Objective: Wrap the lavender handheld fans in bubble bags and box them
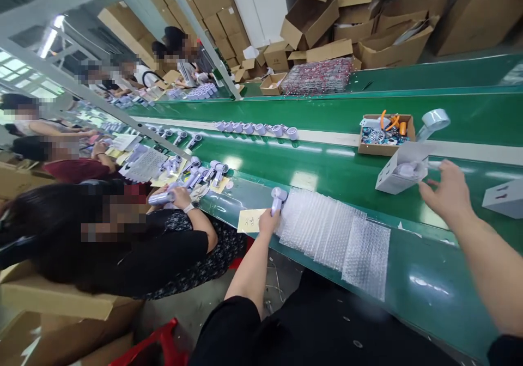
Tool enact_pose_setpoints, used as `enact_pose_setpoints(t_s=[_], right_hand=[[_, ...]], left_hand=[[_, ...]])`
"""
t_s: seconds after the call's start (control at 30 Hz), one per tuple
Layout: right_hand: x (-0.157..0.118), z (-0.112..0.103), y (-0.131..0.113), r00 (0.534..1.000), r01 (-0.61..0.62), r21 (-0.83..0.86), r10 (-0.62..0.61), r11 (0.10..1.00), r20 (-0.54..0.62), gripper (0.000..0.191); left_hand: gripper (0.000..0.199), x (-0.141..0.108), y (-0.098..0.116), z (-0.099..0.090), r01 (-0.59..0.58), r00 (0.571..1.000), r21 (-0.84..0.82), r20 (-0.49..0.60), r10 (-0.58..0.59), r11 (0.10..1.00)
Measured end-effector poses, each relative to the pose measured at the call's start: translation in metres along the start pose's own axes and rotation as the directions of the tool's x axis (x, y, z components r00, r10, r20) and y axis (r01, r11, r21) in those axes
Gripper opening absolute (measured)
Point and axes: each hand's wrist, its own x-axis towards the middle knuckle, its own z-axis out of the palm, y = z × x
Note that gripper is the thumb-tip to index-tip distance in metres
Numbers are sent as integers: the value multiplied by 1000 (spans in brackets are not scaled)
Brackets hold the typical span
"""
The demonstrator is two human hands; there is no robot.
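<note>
My left hand (pixel 268 222) is closed around the handle of a small lavender fan (pixel 279 194), at the left end of overlapping bubble-wrap sheets (pixel 327 227). A yellow note (pixel 248 221) with handwriting lies beside that hand. On the right, my right hand (pixel 445 187) has its fingers apart, beside an open white box (pixel 394 178) that stands tilted on the green belt. Something lavender sits inside the box. Nothing shows in the right hand's grasp.
Behind the white box is a cardboard tray (pixel 384 149) of small parts, with a tape roll (pixel 436 120) near it. Another white box (pixel 504 198) stands far right. Fans (pixel 260 129) line the belt. A co-worker (pixel 163 246) sits close at left.
</note>
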Motion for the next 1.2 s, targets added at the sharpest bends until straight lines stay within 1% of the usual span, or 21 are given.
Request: enact_pose_setpoints(t_s=[0.07, 0.1, 0.13, 0.2, 0.23, 0.27, 0.3, 0.33, 0.4, 0.43, 0.5, 0.53, 0.57, 0.6, 0.63, 0.7, 0.8, 0.87, 1.03, 1.13, 1.2], right_hand=[[-42, -2, -15, 981, -132, 83, 143, 988, -133, 30], [-65, 1, -24, 966, -239, 213, 254, 947, -46, 28], [-86, 8, -33, 926, -378, 372, 338, 848, 169, 29], [-121, 27, -52, 735, -668, 514, 369, 538, 569, 32], [-134, 37, -61, 647, -758, 533, 330, 376, 688, 33], [-142, 47, -69, 602, -798, 562, 278, 217, 749, 34], [-147, 56, -76, 596, -801, 592, 219, 89, 773, 35], [-149, 62, -79, 604, -788, 615, 182, -8, 776, 36], [-148, 64, -78, 630, -752, 652, 184, -100, 755, 35], [-147, 60, -72, 637, -737, 668, 221, -109, 739, 33], [-146, 45, -52, 638, -701, 704, 342, -112, 690, 29], [-147, 34, -39, 630, -683, 722, 408, -116, 661, 28], [-150, 23, -25, 616, -668, 734, 462, -124, 639, 27], [-154, 10, -11, 597, -662, 737, 498, -137, 629, 26], [-160, -3, 2, 574, -666, 730, 519, -152, 633, 25], [-175, -27, 21, 538, -692, 700, 522, -175, 662, 24], [-201, -56, 29, 486, -755, 627, 475, -195, 733, 24], [-218, -67, 23, 459, -793, 571, 406, -215, 790, 28], [-230, -62, -9, 469, -854, 483, 117, -191, 875, 38], [-222, -54, -16, 487, -855, 496, 93, -151, 868, 33], [-219, -53, -14, 488, -860, 500, 116, -107, 865, 31]], left_hand=[[33, -1, 6, -10, -4, 1000, -58, -5, 4, 998], [38, -5, 11, -13, -3, 1000, -108, -4, 3, 994], [41, -12, 19, -12, -1, 1000, -197, 7, 3, 980], [43, -36, 39, -1, 12, 997, -468, 74, 26, 884], [41, -55, 50, 10, 37, 989, -621, 136, 61, 783], [41, -76, 60, 25, 74, 970, -719, 212, 118, 691], [41, -99, 69, 41, 112, 937, -753, 297, 184, 648], [42, -122, 75, 59, 143, 888, -749, 386, 250, 647], [46, -162, 77, 92, 127, 764, -673, 535, 360, 728], [48, -176, 73, 106, 34, 692, -617, 582, 427, 786], [48, -192, 58, 124, -349, 508, -444, 650, 565, 825], [47, -194, 50, 130, -565, 401, -335, 687, 606, 754], [43, -194, 42, 133, -743, 300, -225, 730, 614, 631], [35, -192, 35, 135, -857, 226, -132, 772, 595, 498], [25, -189, 31, 136, -908, 193, -69, 805, 561, 413], [9, -184, 29, 139, -907, 231, -4, 831, 506, 420], [12, -185, 44, 147, -804, 367, 0, 787, 496, 595], [16, -191, 62, 154, -750, 426, -27, 745, 514, 661], [12, -215, 100, 165, -521, 505, -237, 689, 520, 820], [8, -225, 109, 165, -380, 551, -338, 665, 504, 861], [10, -228, 112, 164, -308, 607, -372, 632, 482, 875]])
